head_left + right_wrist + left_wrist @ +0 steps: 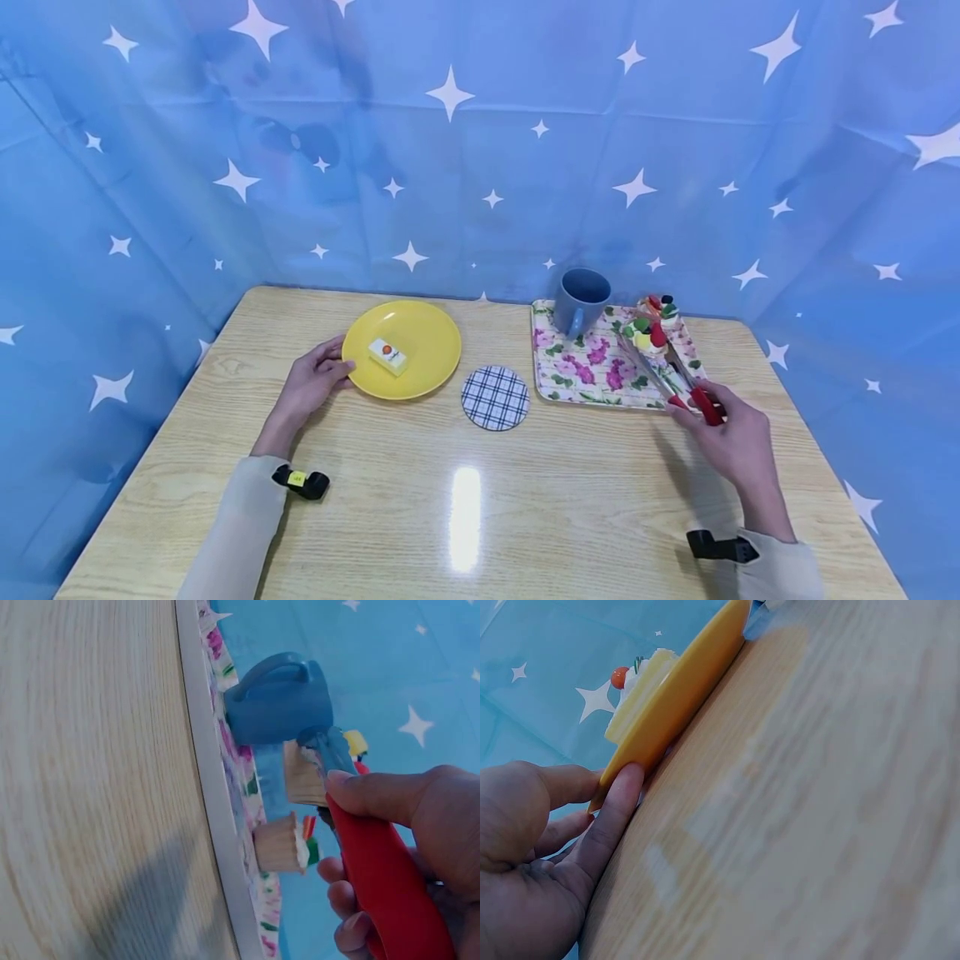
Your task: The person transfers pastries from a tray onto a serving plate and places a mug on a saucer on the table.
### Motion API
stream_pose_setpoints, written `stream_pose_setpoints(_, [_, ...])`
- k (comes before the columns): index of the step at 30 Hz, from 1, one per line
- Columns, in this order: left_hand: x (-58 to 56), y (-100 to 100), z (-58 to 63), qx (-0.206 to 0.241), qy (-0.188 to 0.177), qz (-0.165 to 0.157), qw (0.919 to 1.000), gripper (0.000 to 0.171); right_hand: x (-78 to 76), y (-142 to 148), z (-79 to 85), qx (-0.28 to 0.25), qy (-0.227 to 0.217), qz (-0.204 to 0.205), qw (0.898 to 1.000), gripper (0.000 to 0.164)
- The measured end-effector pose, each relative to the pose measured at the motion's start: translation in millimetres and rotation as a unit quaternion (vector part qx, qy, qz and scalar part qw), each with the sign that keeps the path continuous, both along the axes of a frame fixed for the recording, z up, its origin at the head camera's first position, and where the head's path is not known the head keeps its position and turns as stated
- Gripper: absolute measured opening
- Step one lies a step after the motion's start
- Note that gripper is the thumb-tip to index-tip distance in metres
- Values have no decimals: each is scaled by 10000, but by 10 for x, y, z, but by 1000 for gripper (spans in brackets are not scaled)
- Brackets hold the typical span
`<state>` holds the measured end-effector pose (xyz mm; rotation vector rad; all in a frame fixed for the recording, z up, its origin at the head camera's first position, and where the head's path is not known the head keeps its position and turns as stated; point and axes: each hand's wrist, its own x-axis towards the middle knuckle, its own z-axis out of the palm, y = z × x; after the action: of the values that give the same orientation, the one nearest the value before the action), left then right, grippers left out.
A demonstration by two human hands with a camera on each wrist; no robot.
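Note:
My left hand (307, 385) pinches the near left rim of a yellow plate (431, 362), thumb on one side and fingers on the other. A small slice of cake (387, 356) with an orange-red topping sits on that plate. My right hand (738, 442) grips red-handled tongs (386, 874) over the floral tray (558, 385). At their tips is a toy cupcake (304, 776) with a yellow and red topping; it appears raised off the tray. A second cupcake (277, 844) stands on the tray beside it.
A blue mug (579, 302) stands upright at the tray's back left. Between plate and tray lies a round checked coaster (495, 398) on the wooden table (375, 500). A blue star-patterned curtain (495, 150) hangs behind and along both sides.

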<state>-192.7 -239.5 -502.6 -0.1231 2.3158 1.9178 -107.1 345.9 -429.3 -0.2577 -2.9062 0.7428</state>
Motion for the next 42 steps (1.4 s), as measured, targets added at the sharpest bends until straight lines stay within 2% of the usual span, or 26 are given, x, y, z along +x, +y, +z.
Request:
stream_pose_setpoints(10, [-46,15,-10,-90,85,-51,9999,63,39,-85,76,12,127,138,9998,73])
stream_pose_setpoints(29, [-37,7,-17,-78,90,-35,9999,62,12,-303,176,160,531,526,9971,64])
stream_pose_setpoints(42, [-23,-15,-24,-36,68,-37,10000,63,-4,-453,234,28,541,789,9954,64])
